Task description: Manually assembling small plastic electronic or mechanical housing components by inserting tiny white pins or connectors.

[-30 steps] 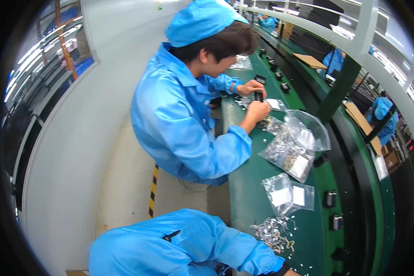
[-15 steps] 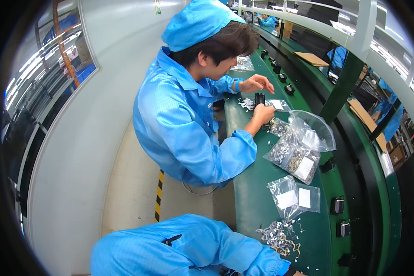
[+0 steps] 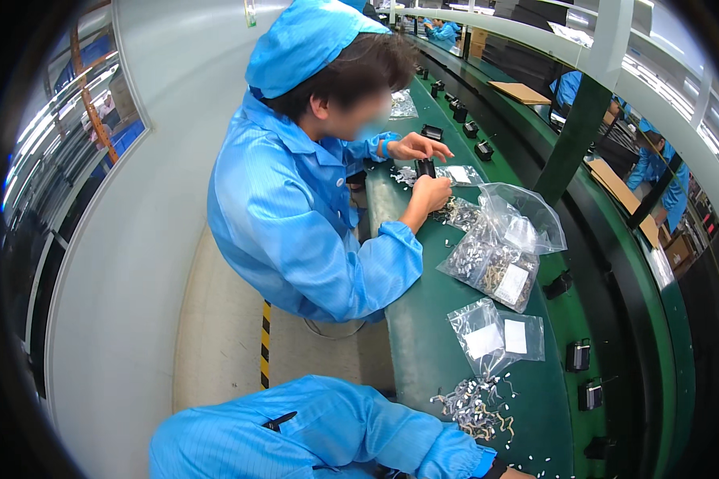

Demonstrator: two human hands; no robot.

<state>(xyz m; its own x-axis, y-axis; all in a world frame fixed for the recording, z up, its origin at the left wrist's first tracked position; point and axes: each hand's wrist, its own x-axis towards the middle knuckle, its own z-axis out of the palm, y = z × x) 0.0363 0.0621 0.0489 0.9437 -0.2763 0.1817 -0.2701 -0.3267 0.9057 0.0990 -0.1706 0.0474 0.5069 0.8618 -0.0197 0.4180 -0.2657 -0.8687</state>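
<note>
Green bench alongside a dark belt, and down near the edge of view sits a pile of small white and grey parts! Just below it, the left hand, mostly cut off, so I can't tell whether it grips anything; the right hand is out of sight. Above the pile, two small bags carry white labels, any print too small to read. Farther up, a co-worker's hand holds a black part.

A long green workbench and blue-uniformed workers mark a factory.
</note>
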